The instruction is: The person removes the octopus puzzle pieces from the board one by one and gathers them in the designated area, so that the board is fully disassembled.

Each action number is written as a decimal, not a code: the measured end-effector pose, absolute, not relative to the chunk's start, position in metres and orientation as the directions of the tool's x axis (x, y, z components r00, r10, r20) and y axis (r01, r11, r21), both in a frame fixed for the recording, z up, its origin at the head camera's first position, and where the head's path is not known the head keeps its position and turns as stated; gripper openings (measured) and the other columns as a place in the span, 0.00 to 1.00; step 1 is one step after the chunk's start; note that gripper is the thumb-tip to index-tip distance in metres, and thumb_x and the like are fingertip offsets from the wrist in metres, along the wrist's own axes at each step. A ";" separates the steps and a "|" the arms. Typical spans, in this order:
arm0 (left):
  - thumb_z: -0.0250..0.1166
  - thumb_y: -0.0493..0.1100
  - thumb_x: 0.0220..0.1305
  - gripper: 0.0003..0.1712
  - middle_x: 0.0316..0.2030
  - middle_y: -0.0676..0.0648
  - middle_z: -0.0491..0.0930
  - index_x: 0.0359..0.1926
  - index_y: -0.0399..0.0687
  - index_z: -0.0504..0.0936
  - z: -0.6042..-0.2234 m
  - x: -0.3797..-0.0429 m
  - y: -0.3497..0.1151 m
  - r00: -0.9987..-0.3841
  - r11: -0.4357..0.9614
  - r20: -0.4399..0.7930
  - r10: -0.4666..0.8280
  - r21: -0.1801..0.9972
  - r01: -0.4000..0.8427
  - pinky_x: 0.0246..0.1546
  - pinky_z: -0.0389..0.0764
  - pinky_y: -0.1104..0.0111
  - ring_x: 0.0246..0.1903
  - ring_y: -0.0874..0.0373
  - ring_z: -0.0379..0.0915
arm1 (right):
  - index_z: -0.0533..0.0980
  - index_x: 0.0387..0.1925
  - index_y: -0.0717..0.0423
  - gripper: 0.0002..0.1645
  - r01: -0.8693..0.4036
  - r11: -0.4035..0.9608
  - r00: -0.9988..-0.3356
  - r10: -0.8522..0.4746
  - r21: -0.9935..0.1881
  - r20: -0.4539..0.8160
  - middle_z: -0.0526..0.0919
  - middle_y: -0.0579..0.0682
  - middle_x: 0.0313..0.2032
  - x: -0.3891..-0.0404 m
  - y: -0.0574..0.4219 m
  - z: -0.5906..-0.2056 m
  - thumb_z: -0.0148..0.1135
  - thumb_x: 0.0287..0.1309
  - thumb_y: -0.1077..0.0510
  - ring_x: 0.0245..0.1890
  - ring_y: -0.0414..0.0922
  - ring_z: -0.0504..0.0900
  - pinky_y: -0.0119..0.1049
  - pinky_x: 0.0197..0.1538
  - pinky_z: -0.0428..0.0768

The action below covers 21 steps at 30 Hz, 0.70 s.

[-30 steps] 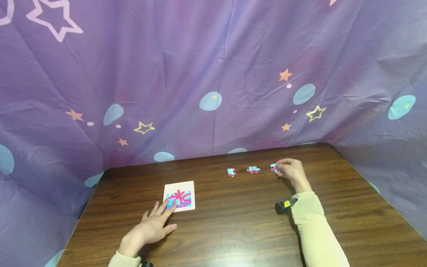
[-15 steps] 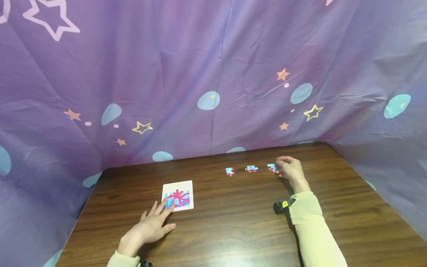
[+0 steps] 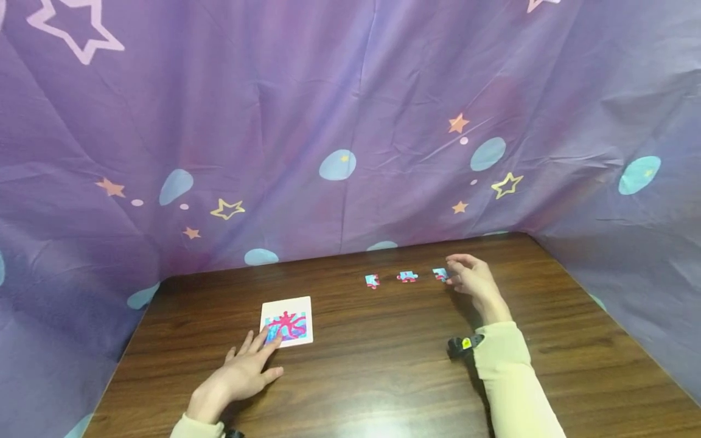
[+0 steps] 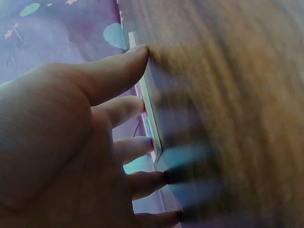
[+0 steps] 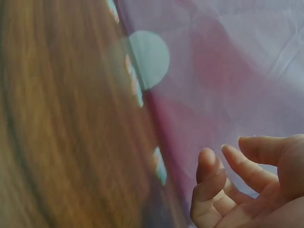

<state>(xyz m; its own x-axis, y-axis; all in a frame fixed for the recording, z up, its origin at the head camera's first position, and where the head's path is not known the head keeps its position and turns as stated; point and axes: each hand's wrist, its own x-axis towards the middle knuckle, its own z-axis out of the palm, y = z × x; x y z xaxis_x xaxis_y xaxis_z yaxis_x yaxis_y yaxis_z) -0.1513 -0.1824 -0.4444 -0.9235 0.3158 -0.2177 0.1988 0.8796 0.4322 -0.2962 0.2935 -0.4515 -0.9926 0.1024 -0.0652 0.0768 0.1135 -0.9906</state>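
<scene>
My left hand (image 3: 238,374) rests with spread, straight fingers on the lower left of a white square card (image 3: 286,306). On the card is a pink octopus picture on blue, with a stepped, tabbed upper edge. From the left wrist, the fingertips meet the face of the card (image 4: 153,121). At the far right, my right hand (image 3: 477,286) hovers beside a blue and pink jigsaw piece (image 3: 440,274). In the right wrist view, the fingers of that hand (image 5: 247,185) are loosely bent, hold nothing, and stand apart from the nearest jigsaw piece (image 5: 160,166).
Two more jigsaw pieces lie in the same row to the left, a middle piece (image 3: 407,277) and a left piece (image 3: 372,280). The brown wooden table (image 3: 350,365) ends at a purple cloth (image 3: 296,134) printed with stars, which hangs behind and at both sides.
The right fingers have let go of the rightmost jigsaw piece and lifted slightly off it. The left hand keeps its place on the card. The head view has shifted a little.
</scene>
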 end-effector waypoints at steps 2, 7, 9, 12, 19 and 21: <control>0.60 0.53 0.68 0.37 0.75 0.36 0.45 0.73 0.45 0.62 -0.445 -0.151 -0.183 -0.924 0.880 -0.218 0.314 0.432 0.197 0.61 0.41 0.28 0.71 0.30 0.36 | 0.68 0.57 0.71 0.21 0.052 0.086 -0.995 0.086 -0.995 -0.045 0.80 0.45 0.34 -0.295 0.287 -0.447 0.54 0.70 0.60 0.23 0.38 0.81 0.27 0.25 0.77; 0.61 0.53 0.68 0.37 0.75 0.35 0.46 0.72 0.44 0.64 -0.445 -0.151 -0.182 -0.929 0.877 -0.201 0.312 0.438 0.199 0.60 0.41 0.28 0.71 0.29 0.38 | 0.71 0.53 0.70 0.17 -0.013 0.095 -0.996 0.090 -0.995 0.022 0.78 0.44 0.33 -0.292 0.267 -0.437 0.55 0.69 0.62 0.22 0.39 0.81 0.30 0.25 0.79; 0.61 0.53 0.68 0.36 0.74 0.35 0.47 0.72 0.44 0.64 -0.445 -0.151 -0.182 -0.930 0.877 -0.202 0.307 0.440 0.194 0.61 0.41 0.28 0.71 0.29 0.38 | 0.72 0.53 0.70 0.17 -0.039 0.122 -0.993 0.102 -0.992 0.052 0.78 0.45 0.34 -0.290 0.259 -0.433 0.55 0.69 0.62 0.22 0.39 0.81 0.31 0.25 0.80; 0.61 0.52 0.68 0.36 0.74 0.34 0.47 0.72 0.45 0.64 -0.446 -0.151 -0.183 -0.932 0.878 -0.201 0.302 0.440 0.190 0.60 0.41 0.28 0.71 0.29 0.38 | 0.73 0.52 0.71 0.17 -0.073 0.131 -0.991 0.103 -0.989 0.087 0.78 0.48 0.35 -0.288 0.246 -0.426 0.56 0.68 0.63 0.22 0.40 0.81 0.32 0.24 0.81; 0.60 0.50 0.69 0.34 0.73 0.27 0.43 0.72 0.46 0.63 -0.447 -0.153 -0.182 -0.935 0.872 -0.198 0.293 0.456 0.177 0.61 0.41 0.28 0.71 0.29 0.37 | 0.77 0.47 0.69 0.13 -0.166 0.172 -0.982 0.059 -0.971 0.179 0.80 0.48 0.33 -0.282 0.211 -0.414 0.57 0.66 0.63 0.22 0.42 0.80 0.32 0.24 0.79; 0.60 0.49 0.69 0.34 0.72 0.25 0.43 0.72 0.46 0.64 -0.446 -0.153 -0.182 -0.936 0.871 -0.196 0.292 0.460 0.176 0.61 0.42 0.28 0.71 0.29 0.37 | 0.78 0.45 0.69 0.11 -0.197 0.184 -0.976 0.050 -0.963 0.210 0.80 0.53 0.34 -0.280 0.200 -0.412 0.58 0.66 0.64 0.24 0.45 0.80 0.32 0.24 0.78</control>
<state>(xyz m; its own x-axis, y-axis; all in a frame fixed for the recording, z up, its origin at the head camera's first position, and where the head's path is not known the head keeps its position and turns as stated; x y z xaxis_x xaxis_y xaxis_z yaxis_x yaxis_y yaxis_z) -0.1528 -0.1822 -0.4461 -0.9361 0.2922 -0.1958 0.1756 0.8706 0.4596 -0.2805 0.1999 -0.4124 -0.9765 0.0498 0.2097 -0.1974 0.1843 -0.9628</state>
